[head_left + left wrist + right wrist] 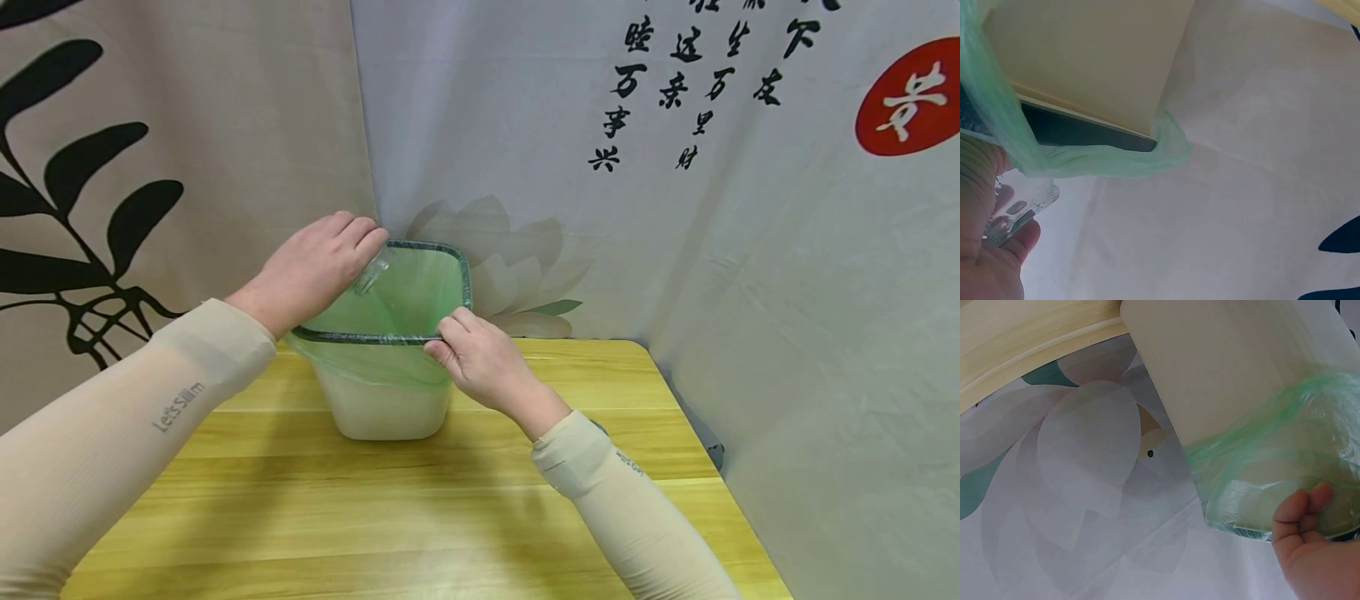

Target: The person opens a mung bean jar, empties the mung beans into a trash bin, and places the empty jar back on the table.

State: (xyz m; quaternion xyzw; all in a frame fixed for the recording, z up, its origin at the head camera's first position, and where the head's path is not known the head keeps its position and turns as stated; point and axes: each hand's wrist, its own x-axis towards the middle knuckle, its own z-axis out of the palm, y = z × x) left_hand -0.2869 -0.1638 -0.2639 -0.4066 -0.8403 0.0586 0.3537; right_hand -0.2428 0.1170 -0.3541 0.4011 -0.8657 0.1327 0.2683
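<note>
A whitish trash bin (pixel 392 408) stands on the table, lined with a thin green trash bag (pixel 420 287) folded out over its dark rim (pixel 375 338). At the rim's left side, my left hand (pixel 318 262) holds a clear ridged plastic bottle (pixel 371 271), largely covered by the palm in the head view. The left wrist view shows fingers around the bottle (pixel 1019 206), just beside the bag's edge. My right hand (pixel 483 358) grips the near right corner of the rim, fingers over it and thumb outside, pressing the bag (pixel 1247 500) there.
The wooden table (pixel 360 517) ends on the right along a slanted edge. Behind it hangs a pale cloth (pixel 525 125) with black characters, a lotus print and a red oval (pixel 909 97). Dark leaf prints (pixel 82 167) cover the cloth at left.
</note>
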